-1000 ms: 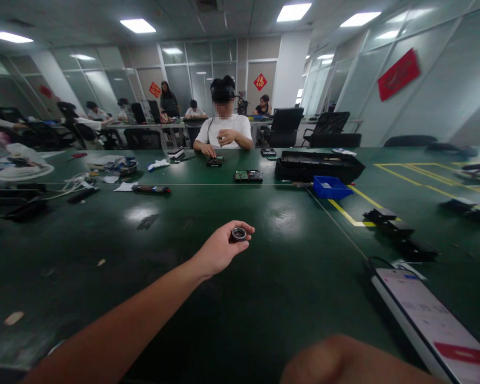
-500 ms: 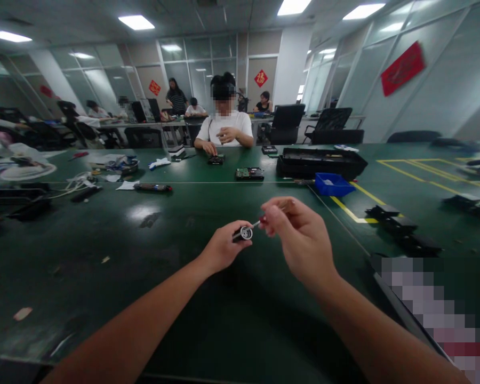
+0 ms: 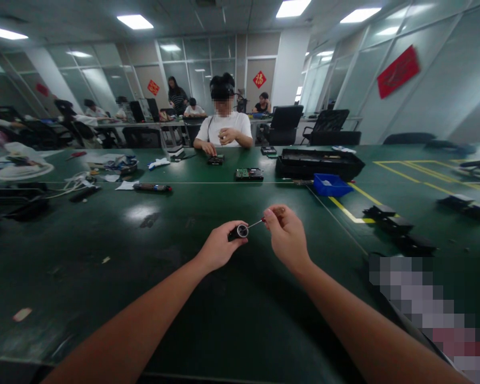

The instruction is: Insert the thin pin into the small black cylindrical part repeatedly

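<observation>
My left hand (image 3: 218,249) is closed around a short black cylinder (image 3: 237,232) with a pale ring at its open end, which faces me and slightly right. Between the thumb and fingers of my right hand (image 3: 288,236) is a thin screwdriver (image 3: 256,223) with a red part by the fingertips. Its metal shaft slants down to the left, and the tip is at the cylinder's open end. How deep the tip sits inside is too small to tell. Both hands are raised over the green table (image 3: 176,309).
Ahead lie a circuit-board device (image 3: 249,174), a long black housing (image 3: 320,164) and a blue bin (image 3: 333,185). A dark tool (image 3: 152,188) and cables (image 3: 74,185) are to the left, black blocks (image 3: 398,224) to the right. A co-worker in a white shirt (image 3: 242,124) sits opposite, handling a small device.
My right hand has drawn a little lower and its fingers have shifted on the screwdriver, so more shaft shows. The cylinder in my left hand has moved slightly left.
</observation>
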The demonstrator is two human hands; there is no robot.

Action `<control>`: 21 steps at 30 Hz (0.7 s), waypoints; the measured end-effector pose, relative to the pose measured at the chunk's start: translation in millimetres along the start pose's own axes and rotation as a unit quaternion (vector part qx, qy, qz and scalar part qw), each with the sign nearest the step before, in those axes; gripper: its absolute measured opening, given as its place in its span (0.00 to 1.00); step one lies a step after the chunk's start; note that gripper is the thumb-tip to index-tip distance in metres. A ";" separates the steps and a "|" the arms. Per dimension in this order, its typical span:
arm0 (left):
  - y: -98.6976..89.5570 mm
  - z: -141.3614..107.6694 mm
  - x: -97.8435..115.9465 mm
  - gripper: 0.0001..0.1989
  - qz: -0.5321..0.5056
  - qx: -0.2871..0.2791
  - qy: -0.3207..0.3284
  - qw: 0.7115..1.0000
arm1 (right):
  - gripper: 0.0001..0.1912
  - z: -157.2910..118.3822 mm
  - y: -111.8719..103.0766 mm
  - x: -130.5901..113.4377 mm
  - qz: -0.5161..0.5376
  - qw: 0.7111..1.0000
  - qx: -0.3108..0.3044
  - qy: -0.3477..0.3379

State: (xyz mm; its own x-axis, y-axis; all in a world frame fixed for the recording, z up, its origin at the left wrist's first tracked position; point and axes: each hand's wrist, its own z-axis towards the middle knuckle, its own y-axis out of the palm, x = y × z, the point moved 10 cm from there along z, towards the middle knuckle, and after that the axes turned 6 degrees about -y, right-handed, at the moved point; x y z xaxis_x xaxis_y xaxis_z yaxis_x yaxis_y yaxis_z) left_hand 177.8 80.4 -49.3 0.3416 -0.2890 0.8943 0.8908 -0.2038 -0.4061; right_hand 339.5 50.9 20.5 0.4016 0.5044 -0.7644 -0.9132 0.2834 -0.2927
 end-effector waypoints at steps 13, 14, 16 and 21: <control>-11.5 -1.9 2.2 0.18 0.101 0.003 0.039 0.994 | 0.17 7.4 16.3 -9.5 -0.138 0.988 -0.071 0.002; -11.8 -1.2 1.4 0.18 0.104 0.004 0.039 0.994 | 0.14 7.3 18.7 -8.8 -0.112 0.991 -0.078 0.001; -14.0 0.3 -0.1 0.17 0.108 0.013 0.039 0.993 | 0.09 7.2 21.1 -7.4 -0.071 0.994 -0.084 -0.005; -21.1 2.4 -3.9 0.17 0.126 0.039 0.029 0.991 | 0.08 2.4 21.9 -1.2 -0.051 0.995 -0.082 -0.017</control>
State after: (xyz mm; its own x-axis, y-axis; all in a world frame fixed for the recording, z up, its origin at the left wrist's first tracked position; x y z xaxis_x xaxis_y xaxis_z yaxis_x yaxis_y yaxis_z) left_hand 158.4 88.1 -43.8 0.5412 -0.3751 0.7526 0.7999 -0.0463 -0.5983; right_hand 319.2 58.5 16.3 0.4918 0.5087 -0.7067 -0.8656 0.1981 -0.4598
